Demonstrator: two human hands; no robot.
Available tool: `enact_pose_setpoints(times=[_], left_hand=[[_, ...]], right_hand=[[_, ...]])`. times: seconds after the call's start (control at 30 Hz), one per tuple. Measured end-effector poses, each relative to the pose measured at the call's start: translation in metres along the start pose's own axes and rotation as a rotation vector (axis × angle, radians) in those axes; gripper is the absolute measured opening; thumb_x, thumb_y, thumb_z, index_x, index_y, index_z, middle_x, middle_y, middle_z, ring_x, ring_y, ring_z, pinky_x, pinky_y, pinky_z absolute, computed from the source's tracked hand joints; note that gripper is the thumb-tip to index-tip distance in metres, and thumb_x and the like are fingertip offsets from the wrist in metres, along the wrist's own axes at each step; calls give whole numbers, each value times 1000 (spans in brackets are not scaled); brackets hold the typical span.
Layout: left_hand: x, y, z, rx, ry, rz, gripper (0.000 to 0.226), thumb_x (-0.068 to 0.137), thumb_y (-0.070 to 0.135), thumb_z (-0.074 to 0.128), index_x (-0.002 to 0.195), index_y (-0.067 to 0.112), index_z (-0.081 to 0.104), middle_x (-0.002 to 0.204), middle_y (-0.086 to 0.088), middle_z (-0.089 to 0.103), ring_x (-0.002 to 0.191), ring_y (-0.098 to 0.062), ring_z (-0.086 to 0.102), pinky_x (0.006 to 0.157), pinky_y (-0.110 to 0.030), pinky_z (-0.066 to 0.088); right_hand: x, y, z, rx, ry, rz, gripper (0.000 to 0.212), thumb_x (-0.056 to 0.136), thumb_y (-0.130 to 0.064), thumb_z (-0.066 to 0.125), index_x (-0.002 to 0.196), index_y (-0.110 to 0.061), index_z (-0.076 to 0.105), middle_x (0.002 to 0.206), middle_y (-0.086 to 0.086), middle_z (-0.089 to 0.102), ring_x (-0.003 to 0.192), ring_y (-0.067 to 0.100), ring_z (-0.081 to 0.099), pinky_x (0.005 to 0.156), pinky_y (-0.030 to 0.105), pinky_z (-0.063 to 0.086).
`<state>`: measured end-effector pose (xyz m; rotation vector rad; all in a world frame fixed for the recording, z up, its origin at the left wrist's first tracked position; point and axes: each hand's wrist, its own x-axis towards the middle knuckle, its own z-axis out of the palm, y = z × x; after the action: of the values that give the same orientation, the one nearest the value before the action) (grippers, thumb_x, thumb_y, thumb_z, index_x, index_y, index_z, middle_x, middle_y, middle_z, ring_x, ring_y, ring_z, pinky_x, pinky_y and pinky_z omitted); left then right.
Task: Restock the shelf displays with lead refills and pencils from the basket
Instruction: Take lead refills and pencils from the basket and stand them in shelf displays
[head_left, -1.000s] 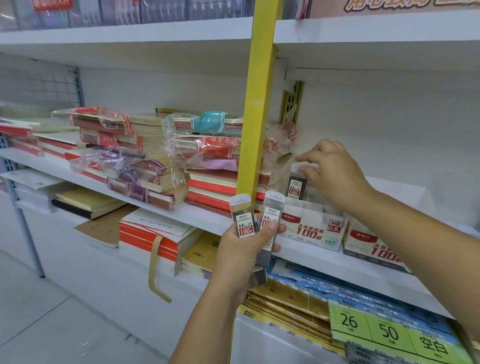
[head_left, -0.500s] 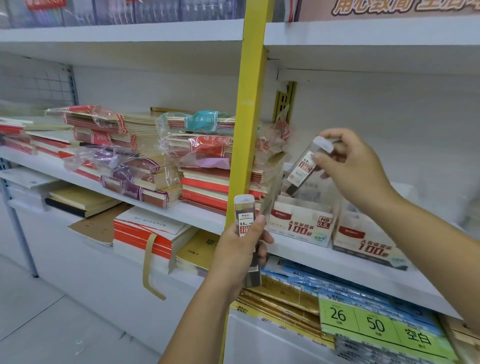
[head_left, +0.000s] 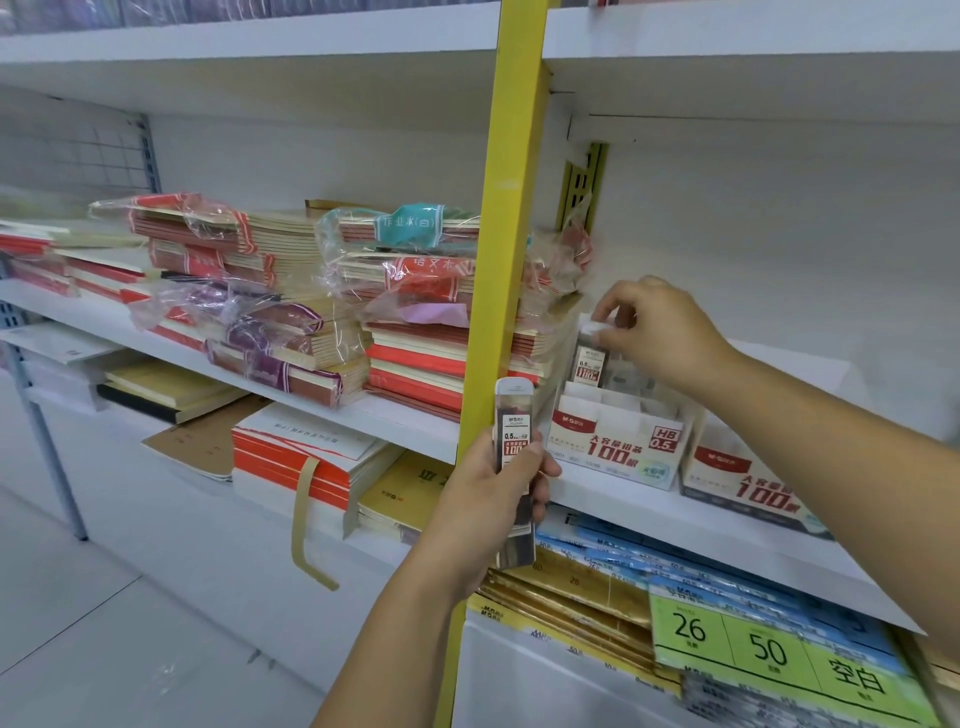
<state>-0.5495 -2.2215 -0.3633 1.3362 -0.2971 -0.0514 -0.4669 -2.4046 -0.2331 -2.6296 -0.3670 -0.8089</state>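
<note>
Refill (head_left: 589, 365) now lower, beneath right hand (head_left: 662, 332)

Post (head_left: 511, 208) is showing yellow. Box (head_left: 618, 441) is showing white w/ red print; refill (head_left: 513, 410), white cap & black-red label; tag (head_left: 769, 649), green; notebooks (head_left: 415, 364), red-cream stripes.

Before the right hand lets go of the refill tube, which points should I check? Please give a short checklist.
1. The right hand pinches the refill tube by its white cap: ok.
2. The refill tube stands upright over the display box: ok.
3. Its bottom sits in a free slot: cannot tell, the box wall hides it.
4. The display box rests flat on the shelf: ok.
5. The left hand grips the spare tube securely: ok.
</note>
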Motion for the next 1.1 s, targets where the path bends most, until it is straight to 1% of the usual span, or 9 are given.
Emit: enact_pose_setpoints(times=[0.2,0.27,0.33,0.4,0.47,0.63,0.77,0.97,1.1], left_hand=[[-1,2,-1,30,16,62,24,96,29,62,118,18,63,90,1,77,73,-10,68,66,-20,55],[-2,4,0,34,10,78,23,96,29,63,117,20,63,93,1,78,73,-9,69,65,-20,55],[-3,6,1,24,-9,97,19,96,26,64,114,21,64,97,-2,78,72,-9,70,64,-20,55],[-4,7,4,26,-25,105,16,96,25,64,112,21,64,97,-3,78,72,-10,70,62,-20,55],[-5,8,7,39,-36,109,17,97,26,64,113,22,63,98,-3,78,72,-10,70,62,-21,55],[-4,8,13,-21,-22,54,18,102,30,55,117,21,58,96,-4,78,67,-7,66,59,-20,53],[0,7,7,-35,10,29,17,106,19,42,120,18,51,97,-1,78,73,-8,69,63,-21,55],[4,4,4,-63,95,82,13,103,19,51,113,16,59,99,1,78,91,-17,75,72,-26,61],[3,3,2,-38,116,84,14,103,23,53,112,23,63,99,3,78,90,-16,76,73,-27,61]], right_hand=[[-14,-6,-6,-157,33,-39,27,94,-23,60,121,-20,64,105,0,53,88,16,53,77,26,38],[-31,-16,-13,25,49,-80,18,95,-27,57,110,-30,67,95,-16,60,82,2,55,73,19,40],[-52,-30,-21,294,-90,-76,14,94,-38,53,100,-43,65,84,-23,67,78,-7,59,63,11,44],[-69,-39,-22,433,-267,-71,19,91,-42,55,108,-47,63,88,-21,68,78,-8,61,63,7,46],[-80,-42,-17,470,-326,-62,23,91,-34,63,112,-43,63,89,-12,70,78,-3,63,65,8,47],[-69,-32,-29,681,-50,99,14,92,-20,64,98,-32,66,87,-7,75,68,6,69,53,17,51],[-44,-17,-47,486,174,-15,15,94,-23,61,97,-38,60,90,-9,70,75,3,67,61,18,53],[-31,-10,-28,31,128,-237,23,93,-21,61,115,-27,64,97,-11,67,85,10,61,78,28,50],[-24,-5,-19,0,100,-242,26,92,-19,63,117,-23,64,100,-9,65,87,10,59,78,24,45]])
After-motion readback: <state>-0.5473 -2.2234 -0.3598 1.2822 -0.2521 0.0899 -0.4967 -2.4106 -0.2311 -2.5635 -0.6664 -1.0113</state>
